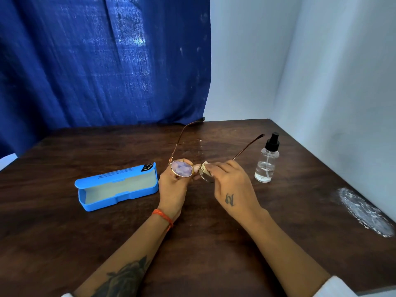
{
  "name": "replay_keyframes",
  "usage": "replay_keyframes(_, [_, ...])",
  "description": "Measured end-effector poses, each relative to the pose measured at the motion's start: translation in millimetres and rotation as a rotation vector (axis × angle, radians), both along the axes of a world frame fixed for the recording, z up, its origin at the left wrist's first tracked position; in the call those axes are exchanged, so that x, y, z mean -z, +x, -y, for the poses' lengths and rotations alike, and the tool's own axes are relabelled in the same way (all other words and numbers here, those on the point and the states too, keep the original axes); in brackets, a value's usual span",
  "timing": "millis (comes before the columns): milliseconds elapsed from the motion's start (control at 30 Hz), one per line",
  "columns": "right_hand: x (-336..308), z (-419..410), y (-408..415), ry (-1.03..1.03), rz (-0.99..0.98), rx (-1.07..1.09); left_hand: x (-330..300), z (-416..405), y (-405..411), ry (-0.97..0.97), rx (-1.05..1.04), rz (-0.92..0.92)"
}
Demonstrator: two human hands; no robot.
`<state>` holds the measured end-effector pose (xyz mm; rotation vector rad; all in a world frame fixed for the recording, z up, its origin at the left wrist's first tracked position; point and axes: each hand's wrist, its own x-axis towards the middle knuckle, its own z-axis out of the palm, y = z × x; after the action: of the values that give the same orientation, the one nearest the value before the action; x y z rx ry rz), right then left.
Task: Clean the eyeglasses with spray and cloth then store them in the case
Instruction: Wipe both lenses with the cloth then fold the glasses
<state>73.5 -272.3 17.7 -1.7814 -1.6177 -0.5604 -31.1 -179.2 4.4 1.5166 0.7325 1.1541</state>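
Over your dark wooden bench, blue curtain behind, your left hand grips the eyeglasses, temples pointing away, while your right hand fingers pinch the cloth on a lens.

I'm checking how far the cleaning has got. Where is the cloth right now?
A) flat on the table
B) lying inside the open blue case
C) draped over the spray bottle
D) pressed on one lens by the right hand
D: the right hand pinches the cloth against one lens of the eyeglasses, which the left hand holds.
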Motion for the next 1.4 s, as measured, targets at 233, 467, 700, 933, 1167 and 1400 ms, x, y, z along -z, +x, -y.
replay_keyframes(233, [2, 6, -2, 0.025, -0.049, 0.073, 3, -1, -2, -0.006, 0.027, 0.018])
replay_keyframes(467, [-1, 4, 3, 0.234, -0.247, 0.016, 0, -2, -2, -0.116, 0.066, 0.106])
replay_keyframes(700, [5, 0, -4, -0.035, -0.068, 0.016, 2, -1, -2, -0.039, 0.043, 0.045])
replay_keyframes(933, [1, 7, 2, 0.067, -0.171, -0.11, 7, -6, 0, -0.024, -0.002, -0.002])
replay_keyframes(1167, [1, 8, 6, 0.222, -0.064, 0.032, 3, -4, -2, 0.0, 0.036, 0.069])
replay_keyframes(1400, [6, 1, -1, 0.027, -0.021, -0.042, 2, -3, -1, 0.104, 0.003, -0.01])
